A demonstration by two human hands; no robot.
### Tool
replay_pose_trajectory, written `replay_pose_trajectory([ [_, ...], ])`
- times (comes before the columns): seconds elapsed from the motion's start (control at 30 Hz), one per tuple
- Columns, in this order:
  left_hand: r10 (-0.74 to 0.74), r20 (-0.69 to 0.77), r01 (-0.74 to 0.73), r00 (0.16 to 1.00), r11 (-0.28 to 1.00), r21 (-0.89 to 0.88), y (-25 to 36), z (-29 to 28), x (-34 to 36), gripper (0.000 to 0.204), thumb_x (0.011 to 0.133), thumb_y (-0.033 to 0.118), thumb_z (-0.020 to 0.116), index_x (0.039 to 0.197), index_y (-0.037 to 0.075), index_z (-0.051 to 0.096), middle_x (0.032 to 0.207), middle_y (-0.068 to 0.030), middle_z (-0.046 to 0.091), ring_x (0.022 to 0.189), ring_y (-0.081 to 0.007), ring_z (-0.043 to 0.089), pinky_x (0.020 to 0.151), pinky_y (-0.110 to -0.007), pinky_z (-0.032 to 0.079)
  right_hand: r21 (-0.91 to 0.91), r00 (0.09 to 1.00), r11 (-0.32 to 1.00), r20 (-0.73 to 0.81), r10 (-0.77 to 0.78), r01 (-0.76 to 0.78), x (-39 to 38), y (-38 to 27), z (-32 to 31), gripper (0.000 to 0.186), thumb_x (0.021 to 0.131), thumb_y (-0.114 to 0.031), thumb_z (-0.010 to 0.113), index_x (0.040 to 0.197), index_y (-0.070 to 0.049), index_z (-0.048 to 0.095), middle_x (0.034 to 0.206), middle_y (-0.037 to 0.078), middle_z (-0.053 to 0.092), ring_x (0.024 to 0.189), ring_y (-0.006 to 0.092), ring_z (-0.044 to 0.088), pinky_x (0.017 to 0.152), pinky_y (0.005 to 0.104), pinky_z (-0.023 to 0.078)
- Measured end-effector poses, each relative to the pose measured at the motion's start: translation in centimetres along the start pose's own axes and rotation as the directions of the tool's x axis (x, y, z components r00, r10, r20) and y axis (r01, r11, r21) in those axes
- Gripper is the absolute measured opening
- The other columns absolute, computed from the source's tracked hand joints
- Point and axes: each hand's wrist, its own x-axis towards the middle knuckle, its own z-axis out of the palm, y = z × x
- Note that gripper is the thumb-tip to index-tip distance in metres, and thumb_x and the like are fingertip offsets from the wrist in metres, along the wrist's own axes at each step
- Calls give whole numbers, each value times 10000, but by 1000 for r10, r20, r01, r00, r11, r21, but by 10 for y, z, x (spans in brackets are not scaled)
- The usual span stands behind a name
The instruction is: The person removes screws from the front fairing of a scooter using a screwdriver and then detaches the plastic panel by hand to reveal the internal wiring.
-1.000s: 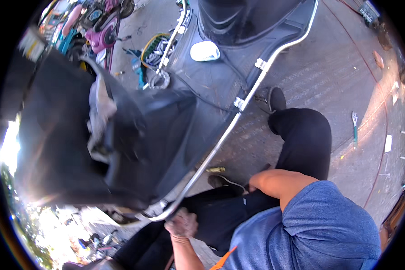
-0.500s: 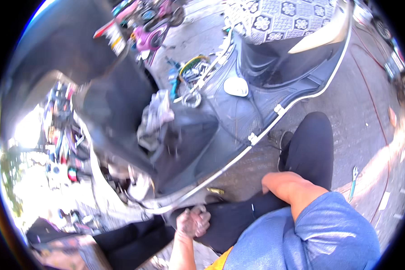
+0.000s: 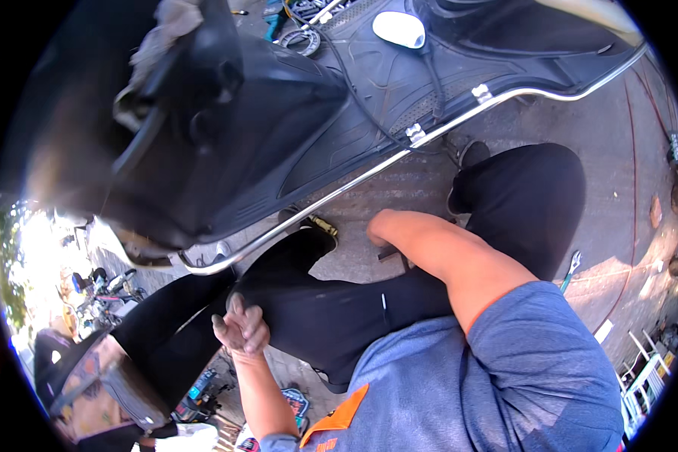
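My left hand is raised over my dark-trousered leg. Its fingers are loosely bent and apart, with nothing seen in them. From the blue sleeve my bare right arm reaches forward and bends down out of sight, so the right hand is hidden. Ahead lies a scooter with a dark footboard and a chrome side rail. A white-backed mirror rests on the footboard, with a black cable nearby. A greyish rag hangs on the dark front panel.
Another person's tattooed limb and dark clothing are close on my left. A blue-handled wrench lies on the ground at right, near a thin red hose. A white rack stands at lower right. A metal ring sits by the footboard.
The view has shifted, bringing the scooter higher in the picture. My left hand has moved left and its fingers have loosened from a curled shape. The right hand stays hidden.
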Motion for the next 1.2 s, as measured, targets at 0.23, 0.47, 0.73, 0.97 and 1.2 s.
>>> replay_pose_trajectory([
  [0.23,-69,-68,54,995,980,-191,-16,-12,-55,640,1063,639,539,1358,71,533,1017,-184,574,698,-277,587,595,-411,544,384,865,922,-444,234,-53,121,-62,-17,432,947,-262,705,1347,-106,756,1340,144,749,1275,311,696,1030,472,560],
  [0.47,-67,-620,-179,782,928,-326,-20,-76,-274,533,990,615,578,1281,175,651,1212,-112,631,1002,-282,648,815,-509,570,741,811,660,-460,362,126,181,-94,-45,417,969,-276,671,1339,-102,750,1346,158,739,1282,317,681,1046,468,546],
  [0.73,-122,-580,-67,805,953,-294,-24,-73,-313,559,960,640,599,1369,259,625,1175,-113,575,1035,-331,604,838,-617,561,825,806,538,-434,403,175,204,-91,-43,405,994,-293,633,1331,-97,743,1353,174,727,1289,324,664,1064,464,529],
  [0.97,-83,-580,-114,810,949,-295,-50,-56,-273,617,966,664,602,1401,227,610,1114,-124,561,958,-337,596,779,-593,567,854,802,482,-421,423,194,213,-94,-29,400,1016,-308,600,1324,-93,738,1360,187,717,1296,330,649,1080,460,514],
  [1.2,-81,-516,-97,853,946,-309,-52,-32,-209,676,971,688,604,1433,196,596,1054,-134,547,881,-343,587,720,-570,573,886,783,384,-426,453,259,219,-78,-22,400,1037,-323,567,1316,-88,732,1366,201,707,1302,336,634,1096,456,499],
])
